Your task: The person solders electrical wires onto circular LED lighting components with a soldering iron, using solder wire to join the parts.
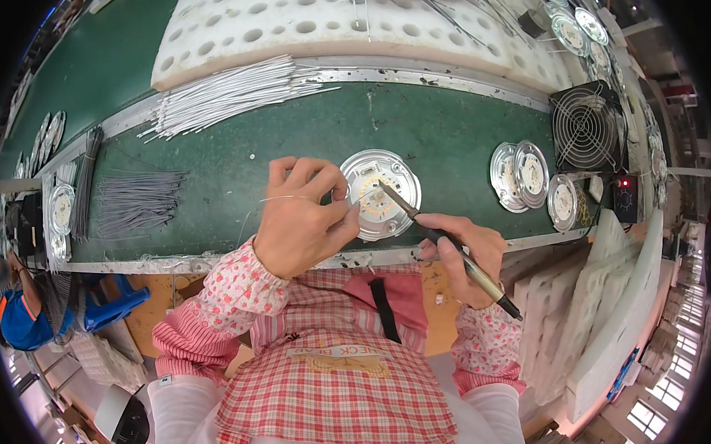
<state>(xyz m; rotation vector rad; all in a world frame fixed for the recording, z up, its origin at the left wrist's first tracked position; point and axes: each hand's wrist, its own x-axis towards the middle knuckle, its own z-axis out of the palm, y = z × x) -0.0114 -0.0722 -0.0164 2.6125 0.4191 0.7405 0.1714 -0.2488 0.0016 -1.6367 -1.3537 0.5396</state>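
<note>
A round silver metal disc (pixel 379 217) with a small LED board in its middle lies on the green bench. My left hand (pixel 308 216) is at the disc's left edge, fingers curled and pinching a thin solder wire that trails leftward. My right hand (pixel 465 258) grips a soldering iron (pixel 486 282) like a pen, its tip at the board's centre near the end of the wire. Whether the tip touches the board I cannot tell exactly.
Grey wire bundles (pixel 138 201), white wires (pixel 226 97), more discs (pixel 530 174), a black fan (pixel 583 129), a red-lit controller (pixel 624 202), white foam trays (pixel 348 35), upright foam sheets (pixel 598 304). A person in blue (pixel 26 319) sits at far left.
</note>
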